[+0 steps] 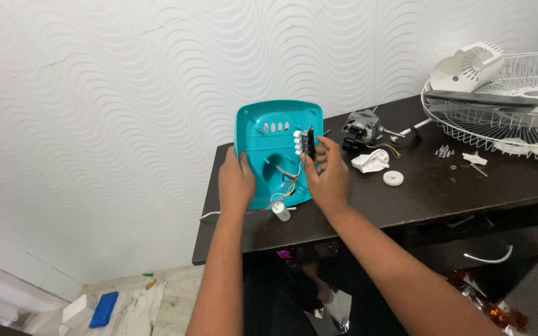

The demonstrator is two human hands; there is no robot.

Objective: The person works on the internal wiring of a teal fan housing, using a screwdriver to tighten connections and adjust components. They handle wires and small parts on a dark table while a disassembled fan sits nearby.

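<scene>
Refitting looks the step in hand: left hand (236,183) grips the upright teal plastic fan housing (273,140) by its edge, right hand (327,177) pinches the black push-button switch block (304,142) against it, trailing coloured wires (289,183) between them, which next needs careful alignment.

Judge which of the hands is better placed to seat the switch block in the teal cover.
Right. The right hand already pinches the switch block at its slots, while the left hand grips the teal cover, steadying it.

One teal housing (275,134), one motor (362,126), one wire guard (499,118).
</scene>
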